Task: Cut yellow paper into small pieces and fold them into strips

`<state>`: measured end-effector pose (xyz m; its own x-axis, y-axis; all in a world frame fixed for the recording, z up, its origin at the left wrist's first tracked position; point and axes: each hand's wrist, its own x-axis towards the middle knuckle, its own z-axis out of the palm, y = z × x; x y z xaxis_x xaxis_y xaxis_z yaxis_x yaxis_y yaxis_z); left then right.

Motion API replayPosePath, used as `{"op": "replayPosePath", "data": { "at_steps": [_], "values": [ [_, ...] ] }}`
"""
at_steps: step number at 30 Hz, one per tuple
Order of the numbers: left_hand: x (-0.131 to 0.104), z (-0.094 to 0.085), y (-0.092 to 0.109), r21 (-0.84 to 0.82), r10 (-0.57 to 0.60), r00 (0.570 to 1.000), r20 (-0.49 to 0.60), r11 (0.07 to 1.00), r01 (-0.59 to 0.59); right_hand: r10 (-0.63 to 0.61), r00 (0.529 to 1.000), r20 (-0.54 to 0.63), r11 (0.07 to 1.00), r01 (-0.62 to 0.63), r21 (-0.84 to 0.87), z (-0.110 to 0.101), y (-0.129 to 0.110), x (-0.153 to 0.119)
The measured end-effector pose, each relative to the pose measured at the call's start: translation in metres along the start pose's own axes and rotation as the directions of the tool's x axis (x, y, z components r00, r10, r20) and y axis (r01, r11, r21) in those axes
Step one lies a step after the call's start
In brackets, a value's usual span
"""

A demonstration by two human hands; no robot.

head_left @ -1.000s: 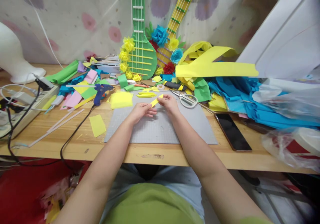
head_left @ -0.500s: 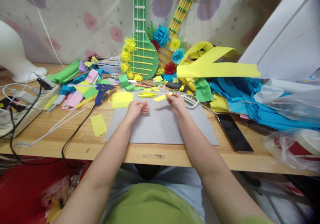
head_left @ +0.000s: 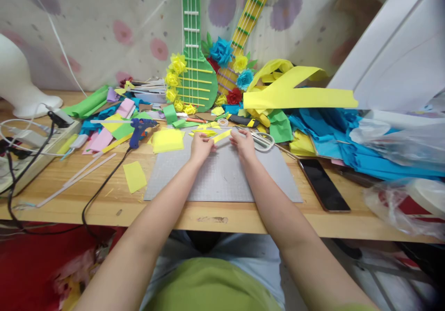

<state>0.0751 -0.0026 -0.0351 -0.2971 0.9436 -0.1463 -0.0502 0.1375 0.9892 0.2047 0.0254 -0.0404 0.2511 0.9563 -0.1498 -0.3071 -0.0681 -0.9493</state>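
Observation:
A short strip of yellow paper (head_left: 222, 136) stretches between my two hands, low over the grey cutting mat (head_left: 222, 181). My left hand (head_left: 201, 148) has its fingers closed at the strip's left end. The right end is pinched by my right hand (head_left: 244, 143); its fingertips partly hide the paper. Behind my left hand lie folded yellow paper pieces (head_left: 206, 132), partly covered by it. Scissors (head_left: 266, 142) with pale handles rest on the mat just right of my right hand. A stack of yellow paper squares (head_left: 168, 140) sits at the mat's back left corner.
Left of the mat are a blue glue gun (head_left: 140, 130) with its cord, a loose yellow square (head_left: 135, 176) and thin white sticks (head_left: 76, 179). A phone (head_left: 323, 184) lies at the right. Behind stand a green paper guitar (head_left: 198, 86) and blue crepe paper (head_left: 347, 139).
My left hand has moved right and slightly forward, from empty above the mat to the strip's left end. My right hand still holds the other end, nearly in place.

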Motion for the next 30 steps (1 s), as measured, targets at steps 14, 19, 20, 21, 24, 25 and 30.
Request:
{"op": "replayPosePath", "data": {
  "at_steps": [14,19,20,21,24,25,30],
  "values": [
    [0.019,0.018,0.006,0.638,0.345,0.938,-0.034,0.730,-0.245,-0.161,0.974,-0.162,0.984,0.146,-0.099,-0.012,0.003,0.015],
    [0.033,-0.031,0.009,0.842,0.484,0.866,0.127,0.409,-0.352,-0.169,0.982,-0.085,0.972,0.152,-0.177,-0.011,0.010,0.014],
    [0.038,-0.040,0.008,0.852,0.493,0.844,0.209,0.332,-0.405,-0.174,0.982,-0.071,0.968,0.158,-0.195,-0.010,0.012,0.014],
    [0.042,-0.047,0.007,0.845,0.492,0.821,0.289,0.272,-0.461,-0.183,0.981,-0.058,0.964,0.168,-0.209,-0.009,0.014,0.014],
    [0.053,-0.057,0.003,0.790,0.459,0.762,0.457,0.183,-0.585,-0.213,0.977,-0.029,0.952,0.201,-0.230,-0.008,0.017,0.014],
    [0.055,-0.058,0.003,0.780,0.451,0.754,0.477,0.178,-0.600,-0.217,0.976,-0.023,0.950,0.206,-0.233,-0.008,0.018,0.013],
    [0.058,-0.050,0.002,0.821,0.437,0.797,0.416,0.196,-0.536,-0.202,0.979,-0.012,0.950,0.194,-0.245,-0.007,0.019,0.012]
  ]
}}
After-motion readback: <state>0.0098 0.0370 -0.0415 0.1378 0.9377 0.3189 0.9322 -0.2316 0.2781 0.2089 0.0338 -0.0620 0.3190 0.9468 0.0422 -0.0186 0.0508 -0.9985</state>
